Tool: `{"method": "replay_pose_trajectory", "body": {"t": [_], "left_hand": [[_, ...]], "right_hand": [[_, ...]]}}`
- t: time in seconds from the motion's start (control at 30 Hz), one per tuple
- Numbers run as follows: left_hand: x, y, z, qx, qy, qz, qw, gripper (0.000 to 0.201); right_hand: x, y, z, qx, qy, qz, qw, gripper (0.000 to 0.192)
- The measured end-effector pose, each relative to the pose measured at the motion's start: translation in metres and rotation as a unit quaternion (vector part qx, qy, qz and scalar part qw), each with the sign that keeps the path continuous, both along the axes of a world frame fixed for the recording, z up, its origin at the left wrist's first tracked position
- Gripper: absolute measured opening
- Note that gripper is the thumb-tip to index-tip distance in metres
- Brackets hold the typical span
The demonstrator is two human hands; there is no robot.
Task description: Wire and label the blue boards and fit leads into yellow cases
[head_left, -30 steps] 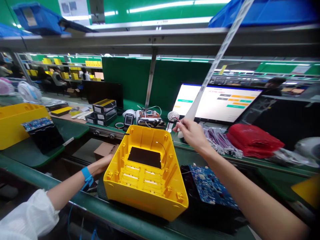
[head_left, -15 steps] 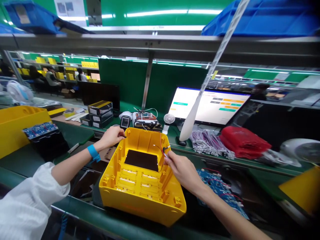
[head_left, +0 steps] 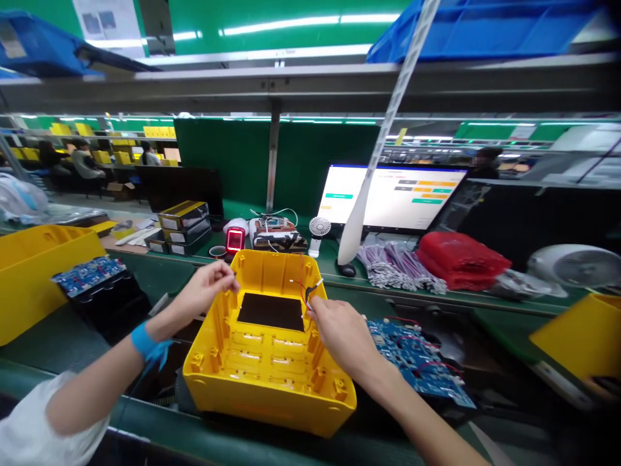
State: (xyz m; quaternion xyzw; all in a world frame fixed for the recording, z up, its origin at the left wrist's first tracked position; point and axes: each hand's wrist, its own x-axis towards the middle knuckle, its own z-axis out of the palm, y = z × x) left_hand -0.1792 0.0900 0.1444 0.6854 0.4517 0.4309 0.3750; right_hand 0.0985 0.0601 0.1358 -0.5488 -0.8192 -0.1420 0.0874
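In front of me stands a yellow plastic housing (head_left: 272,404), open at the top, with a dark rectangular panel (head_left: 272,312) set inside it. My right hand (head_left: 342,333) is over the housing's right wall, its fingers closed on a thin cable (head_left: 309,294) of red and black wires with white connector ends. Above the left wall is my left hand (head_left: 213,285), fingers curled and pinched together; whatever is between them, if anything, is too small to make out. A blue band circles that wrist.
Blue circuit boards (head_left: 412,356) with red wires lie to the right, another board (head_left: 92,275) on a black block to the left. A yellow housing (head_left: 43,272) stands far left. Behind are a scanner (head_left: 235,239), small fan (head_left: 319,228), wire bundles (head_left: 398,265) and monitor (head_left: 388,200).
My left hand has moved slightly down and left at the housing's rim; the small dark thing at its fingertips no longer shows. My right hand keeps the cable. The scanner now glows red.
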Motion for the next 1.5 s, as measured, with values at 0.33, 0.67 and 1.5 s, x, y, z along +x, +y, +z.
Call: {"method": "replay_pose_trajectory", "body": {"t": [0.33,0.67,1.5], "left_hand": [[0.045,-0.12,-0.033,0.042,0.225,-0.067,0.971,0.01],[0.044,-0.118,-0.014,-0.018,0.263,-0.127,0.956,0.012],[0.154,0.106,-0.054,-0.049,0.631,-0.333,0.699,0.018]], "right_hand": [[0.003,-0.006,0.004,-0.039,0.055,-0.028,0.997,0.021],[0.011,-0.008,0.004,-0.004,0.106,-0.049,0.993,0.024],[0.025,0.003,-0.036,0.014,0.306,0.055,0.95,0.019]]}}
